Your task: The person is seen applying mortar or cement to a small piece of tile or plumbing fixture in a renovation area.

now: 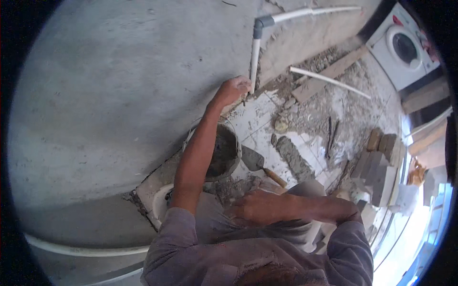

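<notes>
My left hand (235,89) reaches out to the foot of the grey wall, its fingers curled together right beside the lower end of a white plastic pipe (255,66). What those fingertips hold, if anything, is hidden. The pipe rises to a dark grey elbow fitting (263,22) and bends off to the right. Bent across my lap, my right hand (254,206) rests near my knee; its fingers are too dark and hidden to read. Under my left forearm stands a bucket (238,143) with grey mortar inside. A trowel (275,178) with a wooden handle lies against its right side.
Rubble and a wooden plank (329,76) lie along the wall, with a loose white pipe (329,81) nearby. A strip of mortar (293,157) sits on the dirty tiles. Grey blocks (374,174) are stacked at right. A washing machine (403,47) stands far right.
</notes>
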Demonstrator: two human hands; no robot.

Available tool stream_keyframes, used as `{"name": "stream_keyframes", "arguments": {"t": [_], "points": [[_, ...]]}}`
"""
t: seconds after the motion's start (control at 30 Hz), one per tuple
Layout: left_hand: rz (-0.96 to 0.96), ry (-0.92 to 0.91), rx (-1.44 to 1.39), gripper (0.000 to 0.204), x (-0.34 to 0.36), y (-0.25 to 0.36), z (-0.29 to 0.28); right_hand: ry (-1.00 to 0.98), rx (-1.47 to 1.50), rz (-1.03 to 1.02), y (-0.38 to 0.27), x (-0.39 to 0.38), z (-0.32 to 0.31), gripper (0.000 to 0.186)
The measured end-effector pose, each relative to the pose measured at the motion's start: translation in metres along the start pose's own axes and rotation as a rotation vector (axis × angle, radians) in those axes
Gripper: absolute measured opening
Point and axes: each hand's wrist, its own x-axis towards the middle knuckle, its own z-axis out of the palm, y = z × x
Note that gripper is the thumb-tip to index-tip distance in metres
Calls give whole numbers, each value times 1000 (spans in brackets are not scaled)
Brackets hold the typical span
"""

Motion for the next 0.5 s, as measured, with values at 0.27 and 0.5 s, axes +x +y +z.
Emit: {"name": "stream_keyframes", "arguments": {"t": [0.27,0.5], "points": [[-109,128,-172,31,-1,-38,-9,84,-245,19,7,-7,11,37],[28,235,-52,33,-7,41,-28,190,-171,87,23,-23,12,30]]}}
